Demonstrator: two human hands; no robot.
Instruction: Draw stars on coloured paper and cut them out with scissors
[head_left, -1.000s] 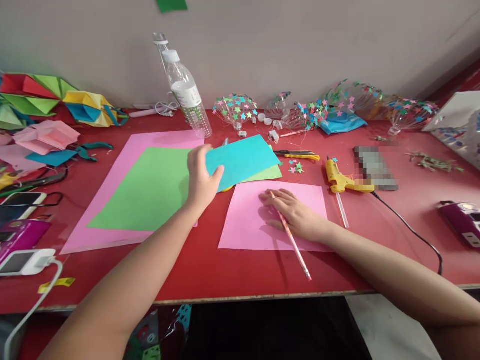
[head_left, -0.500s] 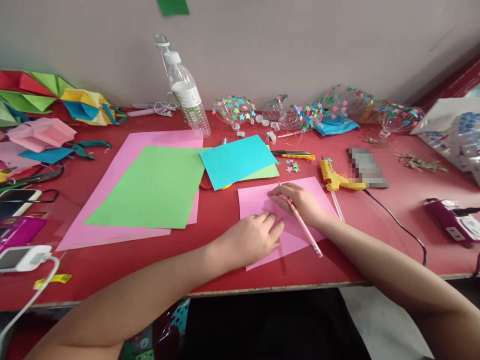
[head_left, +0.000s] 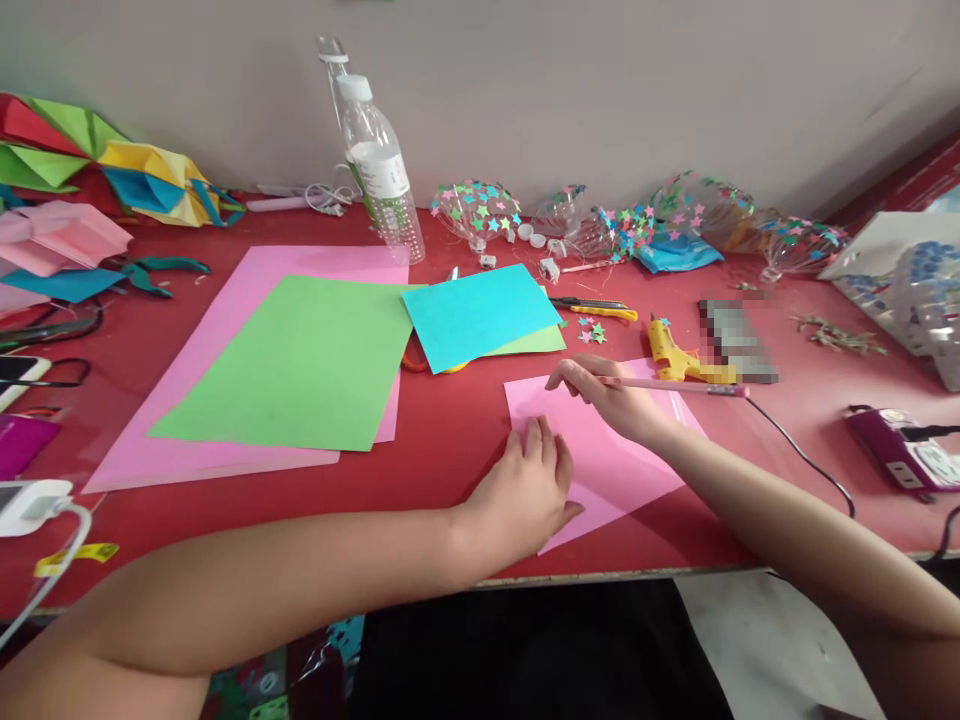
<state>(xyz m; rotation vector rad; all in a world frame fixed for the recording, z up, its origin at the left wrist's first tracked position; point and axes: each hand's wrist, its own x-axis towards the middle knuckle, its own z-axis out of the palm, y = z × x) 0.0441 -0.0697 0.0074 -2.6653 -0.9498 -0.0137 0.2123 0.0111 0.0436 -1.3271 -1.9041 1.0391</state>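
Note:
A small pink sheet of paper [head_left: 630,480] lies near the front edge of the red table. My left hand [head_left: 529,490] rests over its left side with the fingers spread, palm down. Above the sheet's upper part, my right hand [head_left: 604,390] holds a pink pencil [head_left: 667,385] between bent fingers. The pencil lies almost level, its eraser end pointing right, toward the glue gun. A blue sheet [head_left: 480,318] on a light green one lies just beyond my hands. To the left, a large green sheet [head_left: 292,365] covers part of a bigger pink sheet [head_left: 225,330].
A yellow glue gun [head_left: 675,355] with a black cord lies right of my hands, near a blurred dark object [head_left: 739,340]. A yellow cutter knife [head_left: 596,308] and star cutouts lie behind. Plastic bottles [head_left: 382,170] stand by the wall. A purple power adapter [head_left: 896,450] sits far right.
The pencil has swung from pointing down toward me to nearly level, eraser to the right. The small pink sheet has shifted right and turned slightly. My left hand has moved a little.

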